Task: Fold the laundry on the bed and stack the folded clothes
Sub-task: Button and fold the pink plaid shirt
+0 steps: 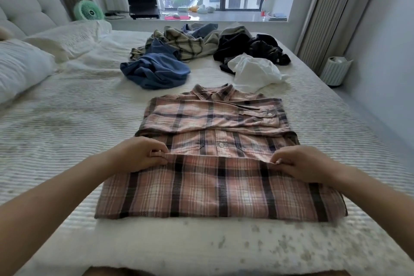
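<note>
Pink plaid shirt (215,145) flat on bed (67,141), bottom hem folded up. Left hand (140,154) and right hand (302,164) pinching hem corners. Unfolded clothes pile (190,51) beyond collar.

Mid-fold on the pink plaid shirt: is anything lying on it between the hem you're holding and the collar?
Nothing visible. Left hand and right hand pinch the hem of the pink plaid shirt; its upper half lies bare. The white garment sits just beyond the collar.
</note>
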